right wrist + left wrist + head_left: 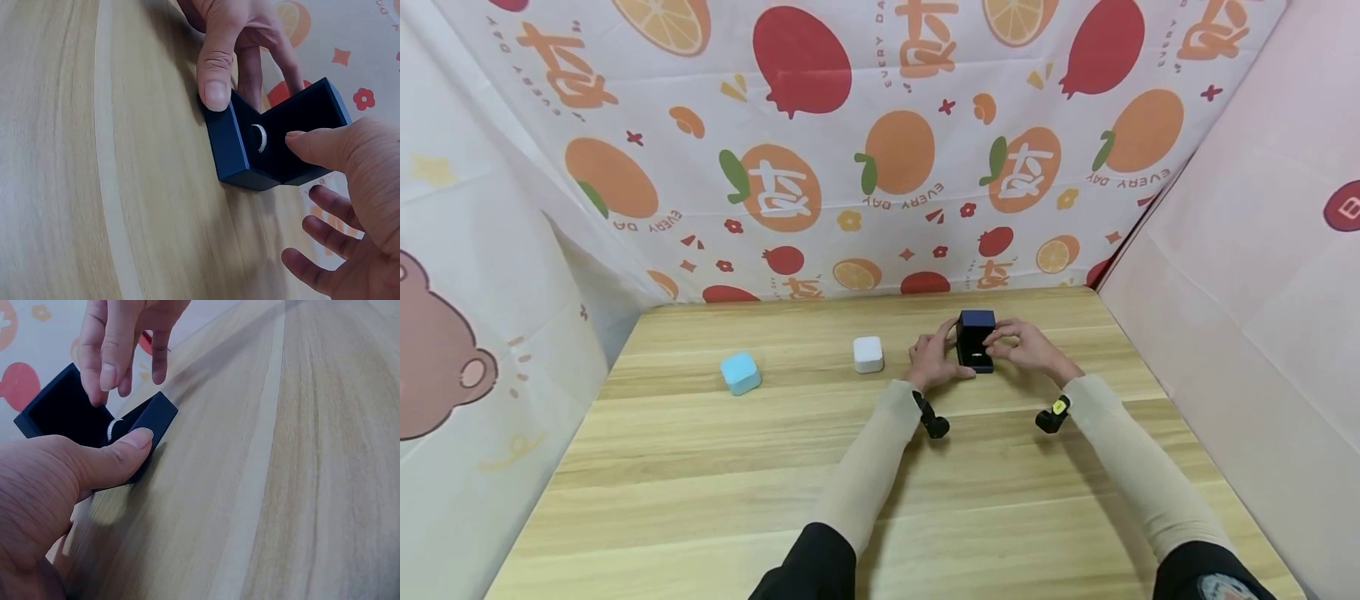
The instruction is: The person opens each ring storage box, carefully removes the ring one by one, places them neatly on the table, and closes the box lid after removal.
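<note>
In the head view, a dark blue ring box [976,342] stands with its lid raised on the wooden table. A ring [260,138] set with small stones sits upright in its base. My left hand [932,360] holds the box from the left, thumb [128,447] over the front of the base and fingers toward the back. My right hand [1026,346] is at the box's right side. In the right wrist view its thumb [319,145] reaches across the lid's dark inside, near the ring, while several other fingers spread loosely below.
Left of the box stands a white rounded block [868,355], and farther left a light blue block [741,373]. The wooden table [760,467] meets a fruit-print cloth [842,167] at its back edge. Pale cloths hang along both sides.
</note>
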A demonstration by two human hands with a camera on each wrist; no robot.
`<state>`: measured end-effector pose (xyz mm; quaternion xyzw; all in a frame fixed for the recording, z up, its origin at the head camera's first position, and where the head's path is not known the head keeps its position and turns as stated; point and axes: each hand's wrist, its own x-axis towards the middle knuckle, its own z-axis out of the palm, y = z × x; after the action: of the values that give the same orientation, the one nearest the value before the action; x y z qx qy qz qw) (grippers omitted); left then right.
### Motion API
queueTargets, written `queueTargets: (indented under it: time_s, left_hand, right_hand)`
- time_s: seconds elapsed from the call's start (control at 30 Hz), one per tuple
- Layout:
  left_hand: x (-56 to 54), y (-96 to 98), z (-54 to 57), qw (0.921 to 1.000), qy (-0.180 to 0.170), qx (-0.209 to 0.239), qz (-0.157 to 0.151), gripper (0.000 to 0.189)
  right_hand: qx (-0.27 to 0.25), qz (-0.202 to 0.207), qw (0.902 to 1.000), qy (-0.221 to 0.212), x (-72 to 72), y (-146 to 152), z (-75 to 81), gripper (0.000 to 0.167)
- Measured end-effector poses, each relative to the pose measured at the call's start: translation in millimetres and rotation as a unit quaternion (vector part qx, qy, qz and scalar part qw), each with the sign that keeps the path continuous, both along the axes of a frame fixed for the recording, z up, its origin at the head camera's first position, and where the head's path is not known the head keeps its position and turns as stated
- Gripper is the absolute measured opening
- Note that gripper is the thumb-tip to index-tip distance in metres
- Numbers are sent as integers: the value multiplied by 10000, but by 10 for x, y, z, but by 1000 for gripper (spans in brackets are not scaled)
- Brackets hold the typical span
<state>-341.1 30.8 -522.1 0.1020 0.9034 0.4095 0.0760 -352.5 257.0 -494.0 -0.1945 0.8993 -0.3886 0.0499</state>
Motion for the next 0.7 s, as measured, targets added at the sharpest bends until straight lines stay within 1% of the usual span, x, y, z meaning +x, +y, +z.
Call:
queueTargets:
  time_s: [0.13,0.33,0.53,0.7]
  left_hand:
    - [8,-1,-3,10000,5,-19,-22,109]
    - [11,-12,-10,10000,98,9,-16,108]
    - [37,-16,3,10000,26,-50,-9,108]
    - [55,-15,14,10000,30,40,0,107]
  right_hand:
    - [-44,26,9999,-96,-11,-35,-18,16]
    - [-63,83,9999,28,-33,-85,-52,12]
    - [-23,75,10000,-11,-35,-110,-78,13]
    - [19,102,9999,85,-34,-119,-76,13]
